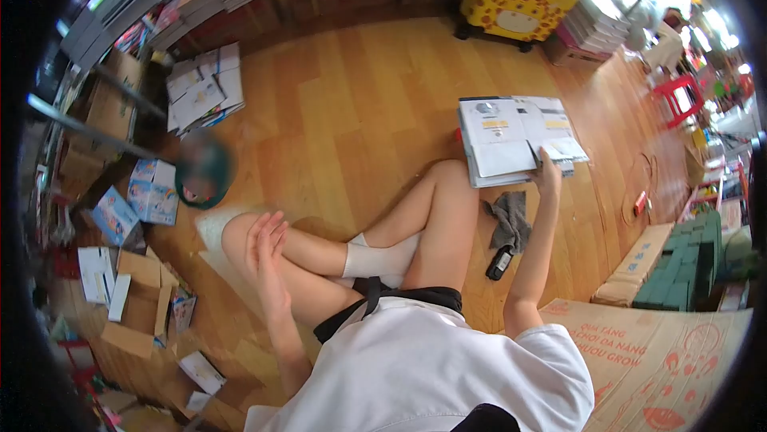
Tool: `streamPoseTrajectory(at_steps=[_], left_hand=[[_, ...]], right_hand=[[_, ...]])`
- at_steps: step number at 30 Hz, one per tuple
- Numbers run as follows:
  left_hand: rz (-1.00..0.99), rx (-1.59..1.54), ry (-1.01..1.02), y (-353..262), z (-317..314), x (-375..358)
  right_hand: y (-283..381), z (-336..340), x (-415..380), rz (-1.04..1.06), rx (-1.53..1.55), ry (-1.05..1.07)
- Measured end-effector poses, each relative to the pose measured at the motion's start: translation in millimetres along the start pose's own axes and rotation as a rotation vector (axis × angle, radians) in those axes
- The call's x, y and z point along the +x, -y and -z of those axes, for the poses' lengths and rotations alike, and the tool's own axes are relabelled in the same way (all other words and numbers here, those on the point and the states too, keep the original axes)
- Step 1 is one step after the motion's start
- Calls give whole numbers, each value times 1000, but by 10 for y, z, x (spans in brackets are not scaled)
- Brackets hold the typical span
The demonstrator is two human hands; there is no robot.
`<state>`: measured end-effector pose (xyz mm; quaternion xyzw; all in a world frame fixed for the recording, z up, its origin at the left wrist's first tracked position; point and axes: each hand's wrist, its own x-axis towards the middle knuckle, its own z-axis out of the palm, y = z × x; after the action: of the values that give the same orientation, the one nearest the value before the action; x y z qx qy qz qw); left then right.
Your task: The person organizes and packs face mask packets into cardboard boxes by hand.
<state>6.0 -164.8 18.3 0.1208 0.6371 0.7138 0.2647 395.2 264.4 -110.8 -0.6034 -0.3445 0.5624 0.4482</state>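
My right hand [548, 174] rests at the near edge of a stack of white printed papers [499, 140], to the right of my right knee. Its fingers are closed around something slim and dark that is too small to make out. By my left knee, my left hand [268, 255] is raised with its fingers stretched out and holds nothing. A grey cloth [510, 223] lies on the floor below the stack, and a small black device with a label [499, 263] sits beside it.
Another paper pile [205, 89] lies at the upper left, near a green round container [204, 172]. An open cardboard box [140, 304] stands at left. A yellow suitcase [518, 1] stands at the back. A large flat carton [655, 364] lies at lower right.
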Motion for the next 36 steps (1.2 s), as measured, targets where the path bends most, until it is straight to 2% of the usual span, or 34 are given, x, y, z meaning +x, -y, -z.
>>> streamPoseTrajectory(at_steps=[3,4,5,6,8,9,10,13,15,17,19,21,23,24,27,28,30,31,32,33,36], left_hand=[[33,18,25,117,5,45],[24,22,39,168,17,54],[-40,4,75,228,14,59],[-21,1,81,256,31,95],[-47,-61,129,461,187,211],[-130,-84,-55,345,423,143],[-189,-116,-100,264,475,225],[-281,-40,-581,262,1263,275],[-308,-78,-883,26,1757,136],[-335,-115,-1235,135,2406,92],[-304,152,-1634,454,3305,107],[-310,613,-1941,471,3884,69],[-20,265,-1500,195,4163,-105],[109,102,-1262,133,4233,-133],[-80,241,-1339,310,4295,137],[-169,286,-1300,523,4572,219],[-201,155,-1353,655,4751,279],[-313,104,-1304,762,4936,310],[-281,164,-1332,471,4630,248],[-359,458,-1385,541,4788,270],[-470,236,-1250,45,4239,208]], right_hand=[[33,6,-120,58,-256,-127],[1,99,-59,108,-285,-100],[-54,66,-116,248,-180,-211],[-370,457,481,323,-162,15],[-324,559,457,458,-351,-92],[-288,231,344,543,-484,-159],[-234,189,195,632,-579,-263],[-266,-150,-151,880,-740,-483],[-285,-348,-339,969,-764,-509],[-352,-425,-483,1108,-832,-615],[-399,-619,-626,1155,-835,-550],[-351,-904,-958,1084,-764,-402],[-250,-1255,-1314,971,-639,-257],[-221,-1337,-1362,982,-634,-225],[-202,-1383,-1277,997,-629,-126],[-182,-1416,-1334,940,-588,-105],[-167,-1448,-1457,924,-531,-54],[-150,-1465,-1524,918,-499,-34],[-122,-1479,-1621,896,-466,-8],[-120,-1472,-1668,891,-446,6],[-86,-1465,-1761,889,-388,47]])
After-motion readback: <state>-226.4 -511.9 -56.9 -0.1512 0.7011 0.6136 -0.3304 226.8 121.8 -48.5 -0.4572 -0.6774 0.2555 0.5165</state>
